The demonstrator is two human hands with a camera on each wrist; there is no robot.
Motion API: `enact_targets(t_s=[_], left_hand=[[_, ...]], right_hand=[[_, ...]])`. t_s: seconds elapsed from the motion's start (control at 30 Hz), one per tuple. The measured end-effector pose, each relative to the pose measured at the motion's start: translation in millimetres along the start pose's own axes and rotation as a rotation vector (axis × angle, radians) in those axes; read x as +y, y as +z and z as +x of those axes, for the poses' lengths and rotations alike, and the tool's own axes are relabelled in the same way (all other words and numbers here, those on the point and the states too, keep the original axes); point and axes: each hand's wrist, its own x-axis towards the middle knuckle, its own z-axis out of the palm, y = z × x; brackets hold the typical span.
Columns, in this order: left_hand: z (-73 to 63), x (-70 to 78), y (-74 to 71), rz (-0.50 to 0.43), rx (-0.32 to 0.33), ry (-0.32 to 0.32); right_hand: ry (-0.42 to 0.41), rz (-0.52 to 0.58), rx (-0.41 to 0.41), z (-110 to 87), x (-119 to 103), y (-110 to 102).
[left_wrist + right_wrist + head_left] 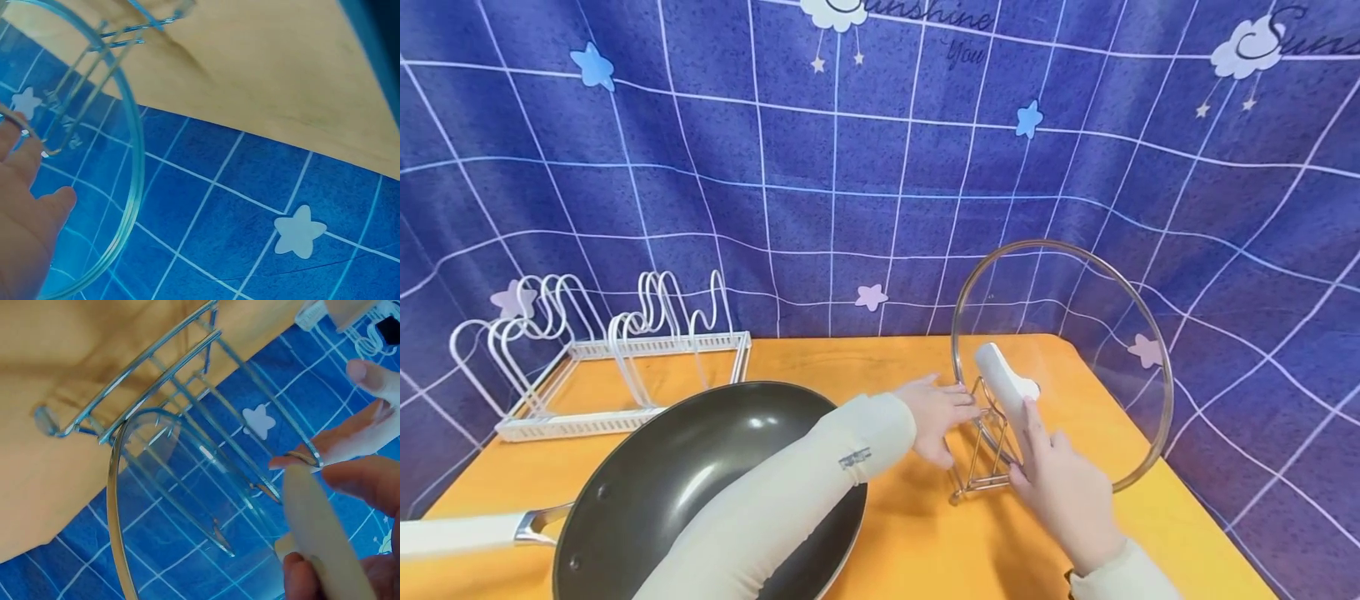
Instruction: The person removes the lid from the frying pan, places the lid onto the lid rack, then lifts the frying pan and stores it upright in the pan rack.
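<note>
My right hand [1067, 496] grips the white handle [1009, 387] of a large glass lid [1067, 325] with a metal rim. The lid stands upright with its lower rim between the bars of a small metal wire rack [219, 430]. From the left side, my left hand [934, 417] reaches to this rack, fingers extended and fingertips at the top of its wire. In the left wrist view the fingers overlap the wire's bent end, with the thumb held apart. Under my left forearm lies a dark wok [722, 467], its inside facing up.
A white rack [655, 343] with several looped dividers stands at the back left. The wok's white handle [460, 533] points left. Behind the orange table [820, 354] hangs a blue checked curtain [865, 225], which also runs along the right side.
</note>
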Motion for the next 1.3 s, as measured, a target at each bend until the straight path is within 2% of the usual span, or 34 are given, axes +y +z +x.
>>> enact_targets(t_s=[0.07, 0.17, 0.23, 0.37, 0.43, 0.53, 0.83, 1.0, 1.13, 1.3], left_hand=[[1.8, 2.1, -1.8, 0.010, 0.002, -0.004], [5.0, 4.3, -3.0, 0.022, -0.001, -0.005], [6.6, 4.8, -3.1, 0.022, -0.007, -0.004], [8.1, 3.9, -3.0, -0.010, -0.025, -0.003], [8.6, 3.1, -3.2, -0.031, -0.031, -0.003], [9.8, 2.1, -4.0, -0.053, -0.031, 0.000], [6.7, 0.0, -6.0, -0.065, -0.043, -0.001], [4.3, -1.1, -4.1, -0.063, -0.036, -0.007], [3.5, -1.7, 0.0, -0.068, -0.038, -0.010], [3.0, 0.0, 2.0, -0.085, -0.039, -0.024]], right_hand=[[0.006, 0.014, 0.004, -1.7, 2.9, -1.6], [-0.028, 0.041, 0.049, -3.1, 9.9, -2.9], [-0.048, 0.086, 0.044, -2.5, 14.8, -4.2], [-0.026, 0.208, -0.071, 1.0, 20.7, -9.0], [-0.014, 0.234, -0.106, 2.4, 22.4, -11.6], [-0.017, 0.237, -0.110, 3.7, 24.6, -14.6], [-0.136, 0.227, -0.051, 5.2, 27.6, -11.9], [-0.158, 0.227, -0.041, 5.9, 26.0, -9.6], [-0.124, 0.232, -0.077, 6.6, 25.8, -9.3], [-0.028, 0.268, -0.156, 9.3, 24.6, -13.4]])
